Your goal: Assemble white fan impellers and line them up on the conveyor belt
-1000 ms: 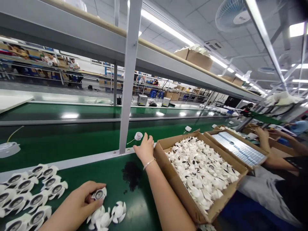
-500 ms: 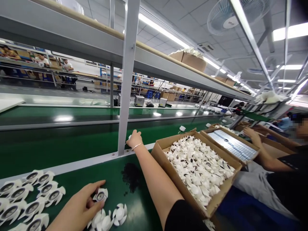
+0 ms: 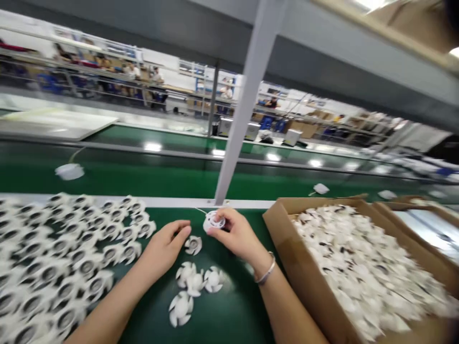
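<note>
My right hand (image 3: 233,234) grips a white round plastic fan base (image 3: 211,222) between thumb and fingers, with a thin wire sticking out to the left. My left hand (image 3: 165,243) is just to the left, thumb and fingers curved and slightly apart, with nothing visible between them. Close to its fingertips a white fan impeller (image 3: 193,245) lies hub-side up on the green work surface (image 3: 150,313). Below it, several more impellers (image 3: 195,283) lie loose with their blades showing.
Rows of white impellers (image 3: 86,265) cover the left side. On the right stands a cardboard box (image 3: 297,258) heaped with impellers. A metal post (image 3: 234,138) rises in front. Beyond the rail, the green conveyor (image 3: 172,179) carries white parts, one of them at left (image 3: 70,171). A shelf hangs overhead.
My view has swung left. My right hand has come back from the conveyor's edge with the white fan base. My left hand has let go of the impeller, which rests on the surface.
</note>
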Demonstrator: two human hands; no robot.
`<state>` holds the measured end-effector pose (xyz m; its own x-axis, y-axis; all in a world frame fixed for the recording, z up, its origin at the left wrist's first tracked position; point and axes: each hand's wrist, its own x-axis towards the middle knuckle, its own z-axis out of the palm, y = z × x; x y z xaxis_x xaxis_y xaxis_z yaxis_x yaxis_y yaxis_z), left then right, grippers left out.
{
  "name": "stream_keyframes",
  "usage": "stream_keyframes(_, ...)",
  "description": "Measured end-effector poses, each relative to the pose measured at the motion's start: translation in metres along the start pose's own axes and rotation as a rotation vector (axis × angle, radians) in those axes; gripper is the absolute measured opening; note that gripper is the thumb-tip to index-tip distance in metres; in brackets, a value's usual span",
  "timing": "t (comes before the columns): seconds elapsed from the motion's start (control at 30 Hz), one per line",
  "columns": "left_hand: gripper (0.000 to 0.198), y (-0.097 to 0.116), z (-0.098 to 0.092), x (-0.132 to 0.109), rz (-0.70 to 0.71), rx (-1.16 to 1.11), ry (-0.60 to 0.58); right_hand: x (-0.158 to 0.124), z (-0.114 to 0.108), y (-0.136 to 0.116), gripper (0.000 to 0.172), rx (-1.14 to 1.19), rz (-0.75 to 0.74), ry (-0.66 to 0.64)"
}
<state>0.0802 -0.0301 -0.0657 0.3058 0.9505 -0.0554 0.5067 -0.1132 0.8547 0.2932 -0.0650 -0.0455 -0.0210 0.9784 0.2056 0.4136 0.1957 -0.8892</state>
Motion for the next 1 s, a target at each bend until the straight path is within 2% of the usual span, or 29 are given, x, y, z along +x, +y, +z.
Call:
stream_keyframes(0.13,0.045,0.010,-0.009,-0.002,-0.033,-0.173,0.070,-0.005,0.011,-0.007,0.016,-0.086,-0.045,-0.178)
stream_keyframes(0.3,0.037,0.006,-0.007,-0.005,-0.060,-0.304,0.009,-0.011,0.027,-0.006,0.013,-0.244,-0.193,-0.277)
stream_keyframes(0.37,0.035,0.001,-0.003,-0.003,-0.079,-0.273,-0.015,-0.010,0.031,-0.002,0.014,-0.319,-0.195,-0.259)
stream_keyframes(0.5,0.033,-0.006,0.003,0.000,-0.079,-0.237,0.032,-0.003,0.032,0.002,0.014,-0.382,-0.103,-0.227)
stream_keyframes(0.7,0.036,-0.004,0.004,-0.003,-0.058,-0.124,0.065,0.005,0.029,-0.001,0.016,-0.402,-0.044,-0.282)
stream_keyframes(0.8,0.029,-0.001,0.007,-0.004,0.000,-0.046,0.063,0.005,0.027,-0.001,0.020,-0.370,-0.014,-0.292)
stream_keyframes(0.87,0.025,0.000,0.010,-0.003,0.033,-0.020,0.049,0.004,0.025,-0.001,0.020,-0.377,-0.034,-0.296)
stream_keyframes(1.0,0.029,0.001,0.007,-0.002,0.021,0.007,0.100,0.003,0.024,0.000,0.015,-0.441,-0.190,-0.358)
